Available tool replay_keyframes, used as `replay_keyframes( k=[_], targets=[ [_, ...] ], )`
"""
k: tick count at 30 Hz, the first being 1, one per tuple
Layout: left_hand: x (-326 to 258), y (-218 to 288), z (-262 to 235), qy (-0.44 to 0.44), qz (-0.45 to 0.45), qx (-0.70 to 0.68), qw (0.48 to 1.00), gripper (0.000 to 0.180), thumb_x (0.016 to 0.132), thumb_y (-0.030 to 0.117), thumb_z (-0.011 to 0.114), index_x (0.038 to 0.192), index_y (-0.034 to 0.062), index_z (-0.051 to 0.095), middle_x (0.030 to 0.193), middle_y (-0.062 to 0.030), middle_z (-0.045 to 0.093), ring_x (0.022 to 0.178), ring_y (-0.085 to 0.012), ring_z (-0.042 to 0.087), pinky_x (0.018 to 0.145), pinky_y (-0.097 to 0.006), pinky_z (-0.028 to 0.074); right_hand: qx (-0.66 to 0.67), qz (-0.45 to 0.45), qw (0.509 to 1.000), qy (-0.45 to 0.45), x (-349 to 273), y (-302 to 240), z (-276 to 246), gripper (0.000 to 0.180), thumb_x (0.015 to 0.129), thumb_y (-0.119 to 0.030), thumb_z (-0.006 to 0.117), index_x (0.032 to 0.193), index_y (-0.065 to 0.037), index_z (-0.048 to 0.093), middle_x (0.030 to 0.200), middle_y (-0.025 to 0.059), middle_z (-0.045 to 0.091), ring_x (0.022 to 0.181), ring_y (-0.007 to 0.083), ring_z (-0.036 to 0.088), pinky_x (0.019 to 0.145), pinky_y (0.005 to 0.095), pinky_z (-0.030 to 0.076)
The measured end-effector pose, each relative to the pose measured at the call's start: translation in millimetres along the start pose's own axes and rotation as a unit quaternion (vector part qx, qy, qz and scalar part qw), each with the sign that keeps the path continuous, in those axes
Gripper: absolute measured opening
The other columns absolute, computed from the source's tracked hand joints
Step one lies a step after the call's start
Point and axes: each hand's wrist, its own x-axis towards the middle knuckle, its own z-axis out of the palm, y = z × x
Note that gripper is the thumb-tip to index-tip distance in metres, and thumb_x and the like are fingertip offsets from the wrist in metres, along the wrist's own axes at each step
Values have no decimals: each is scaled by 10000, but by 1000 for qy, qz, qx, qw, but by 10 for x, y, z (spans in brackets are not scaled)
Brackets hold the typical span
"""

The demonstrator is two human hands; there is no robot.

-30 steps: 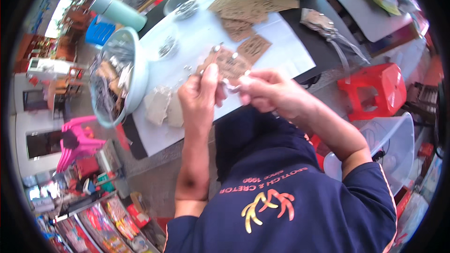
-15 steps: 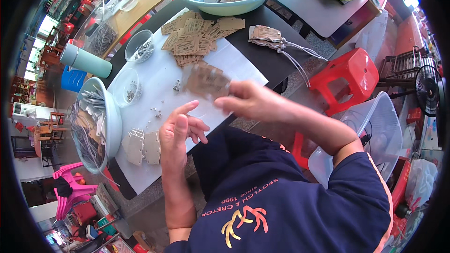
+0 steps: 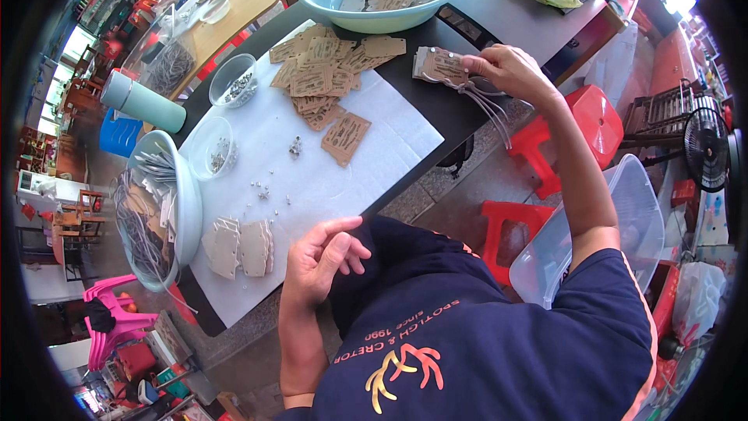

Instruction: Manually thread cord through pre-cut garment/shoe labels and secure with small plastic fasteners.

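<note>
My right hand [image 3: 510, 72] is stretched to the table's right edge, thumb and fingers closing on the near end of a small stack of brown cardboard tags [image 3: 441, 66]. Grey cords [image 3: 489, 101] trail from that stack over the edge. My left hand [image 3: 321, 259] hovers before my body, empty, with loosely bent fingers apart. A single group of brown cardboard tags [image 3: 346, 139] lies on the white sheet [image 3: 393, 129]. Just beyond it is a larger heap of brown tags [image 3: 319, 70]. Two pale stacks of tags [image 3: 238, 248] lie left of my left hand.
Small metal fasteners [image 3: 262, 191] are scattered on the sheet. Two clear tubs [image 3: 234, 82] hold more. A green basin [image 3: 379, 19] contains tags; a blue basin [image 3: 187, 218] at left holds cords and tags. A green bottle [image 3: 144, 103] and red stools [image 3: 588, 125] are nearby.
The brown tags that my right hand held now lie on the white sheet. That hand has moved far right to the corded stack. My left hand has shifted slightly right and toward me.
</note>
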Motion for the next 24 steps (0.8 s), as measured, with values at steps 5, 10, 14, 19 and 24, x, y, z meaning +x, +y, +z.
replay_keyframes(
  k=[5, 10, 14, 19, 24],
  targets=[
    [-129, -120, 13, 0, -11, -4, 1000, 305, 997, 190, 496, 1188, -32, 583, 823, -124, 681, 650, -130, 620, 592, -224, 457, 140, 2, 988, 67, 54, 289, 187, 467, 953, -445, 513, 923, -13, 686, 806, 192, 660, 789, 336, 637, 729, 410, 480],
    [-272, -387, 42, -33, -90, -7, 995, 290, 986, 135, 494, 1225, -8, 575, 893, -84, 683, 737, -102, 619, 647, -215, 469, 158, 15, 978, 132, 41, 319, 216, 329, 919, -320, 591, 991, -14, 691, 842, 173, 678, 810, 300, 651, 754, 402, 482],
    [-346, -666, 92, -57, -148, -15, 987, 287, 989, 157, 520, 1214, -11, 579, 918, -98, 680, 763, -116, 632, 689, -229, 476, 213, -46, 971, 94, 66, 327, 191, 437, 877, -390, 646, 1145, -44, 656, 1129, 178, 646, 1063, 299, 602, 914, 392, 464],
    [-347, -874, 133, -43, -166, -38, 984, 301, 985, 185, 530, 1242, 35, 578, 943, -61, 673, 774, -89, 614, 700, -220, 474, 99, -164, 982, -4, 77, 111, 243, 945, 739, -606, 710, 1461, -112, 353, 1493, 214, 318, 1398, 366, 275, 1153, 460, 243],
    [-312, -834, 235, -31, -177, -30, 983, 304, 985, 184, 528, 1230, 13, 580, 944, -71, 674, 797, -101, 620, 719, -225, 473, 86, -127, 988, 9, 130, -77, 282, 827, 769, -511, 710, 1413, -88, 409, 1358, 213, 475, 1303, 364, 398, 1083, 463, 319]
  ],
)
